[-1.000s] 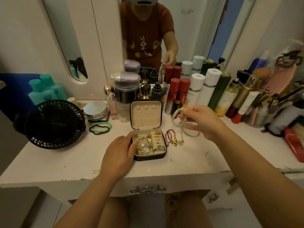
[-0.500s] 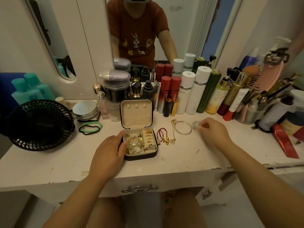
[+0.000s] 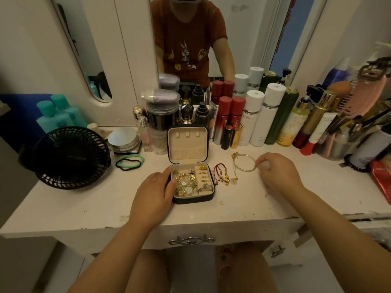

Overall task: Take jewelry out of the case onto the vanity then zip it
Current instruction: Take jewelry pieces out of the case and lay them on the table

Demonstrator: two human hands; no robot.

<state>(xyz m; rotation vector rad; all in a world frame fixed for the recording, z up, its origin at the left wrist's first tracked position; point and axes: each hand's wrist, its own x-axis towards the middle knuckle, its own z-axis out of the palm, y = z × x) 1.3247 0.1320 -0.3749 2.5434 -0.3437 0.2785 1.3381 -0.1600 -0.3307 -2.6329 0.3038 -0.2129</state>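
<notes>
Left hand [image 3: 155, 191]: fingers relaxed, resting against the jewelry case [image 3: 193, 200] left rim.
Right hand [image 3: 277, 172]: fingertips curled at the bangle [image 3: 243, 164]; grip unclear.
Jewelry case: open on tabletop [image 3: 84, 199], centre.

Left hand [image 3: 152, 191] rests against the open jewelry case [image 3: 192, 185]; right hand [image 3: 277, 172] curls beside the silver bangle [image 3: 245, 170] on the vanity [image 3: 84, 199].

black case [image 3: 191, 200] with beige lining, red cord bracelets [image 3: 220, 173], green hair tie [image 3: 130, 161], white vanity [image 3: 84, 199].
</notes>
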